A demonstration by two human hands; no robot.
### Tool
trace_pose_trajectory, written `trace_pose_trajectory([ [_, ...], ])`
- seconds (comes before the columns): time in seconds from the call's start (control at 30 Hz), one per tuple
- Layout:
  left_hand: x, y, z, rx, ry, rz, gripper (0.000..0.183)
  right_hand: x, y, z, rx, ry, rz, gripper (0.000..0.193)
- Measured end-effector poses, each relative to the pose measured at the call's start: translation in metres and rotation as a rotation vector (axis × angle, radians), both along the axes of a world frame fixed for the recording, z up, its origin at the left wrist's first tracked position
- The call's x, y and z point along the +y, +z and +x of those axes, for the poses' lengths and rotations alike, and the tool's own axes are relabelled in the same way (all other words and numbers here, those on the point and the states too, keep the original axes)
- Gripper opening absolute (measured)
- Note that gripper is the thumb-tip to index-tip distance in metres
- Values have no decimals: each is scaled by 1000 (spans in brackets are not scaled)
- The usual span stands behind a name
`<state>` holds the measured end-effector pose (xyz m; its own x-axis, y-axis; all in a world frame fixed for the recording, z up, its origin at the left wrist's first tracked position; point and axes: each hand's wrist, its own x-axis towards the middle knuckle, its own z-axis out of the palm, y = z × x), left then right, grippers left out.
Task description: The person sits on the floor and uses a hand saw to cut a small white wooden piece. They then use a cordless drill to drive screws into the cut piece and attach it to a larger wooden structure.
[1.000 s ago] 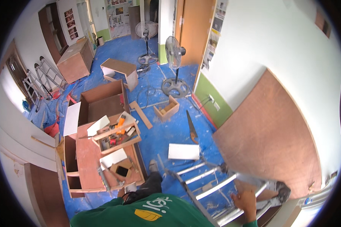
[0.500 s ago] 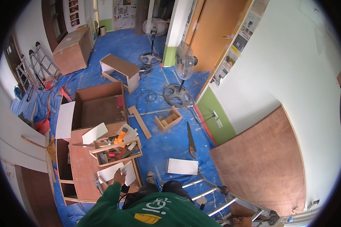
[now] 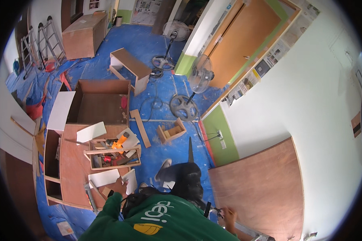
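Observation:
My left hand [image 3: 119,186] is over the reddish wooden cabinet [image 3: 74,160], between two white boards; its fingers look bent together, and what they hold, if anything, is too small to make out. One white board [image 3: 103,177] lies left of it, and another white board [image 3: 130,180] is at its right. Close by on the cabinet lie a wooden stick [image 3: 97,191] and a grey tool [image 3: 91,197]. At the lower right, my right hand [image 3: 229,217] is by the metal ladder [image 3: 251,231]; its fingers are too small to read. An open wooden toolbox [image 3: 116,164] with an orange tool [image 3: 121,140] stands beyond my left hand.
A handsaw [image 3: 190,150] lies on the blue sheet by my legs. Beyond are a small wooden box [image 3: 171,131], an L-shaped wooden piece [image 3: 140,128] and two standing fans [image 3: 200,76] with trailing cables. A large plywood panel [image 3: 261,184] leans at the right wall.
My view has shifted, and one leg has stepped out onto the sheet, covering the white board there and part of the saw. My right hand shows more fully. My left hand stays among the white boards.

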<state>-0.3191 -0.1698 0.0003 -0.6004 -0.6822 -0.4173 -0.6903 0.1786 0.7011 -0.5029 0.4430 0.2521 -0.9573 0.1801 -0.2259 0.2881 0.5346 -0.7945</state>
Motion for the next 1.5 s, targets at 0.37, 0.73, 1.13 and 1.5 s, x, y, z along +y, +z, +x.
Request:
trace_pose_trajectory([
  [0.37, -3, -3, -8, 235, 284, -80, 52, -219, -80, -172, -209, 917, 223, 30],
  [0.73, 8, 61, -154, 301, 285, -282, 48, -197, -75, -337, -791, 1119, -165, 17],
  [1.13, 82, 163, -391, 41, -151, -224, 48, -135, -128, -507, -1267, 1198, -659, 25],
  [1.5, 67, 67, -500, -350, 34, 126, 37, -357, 20, -582, -608, 896, -1970, 94],
])
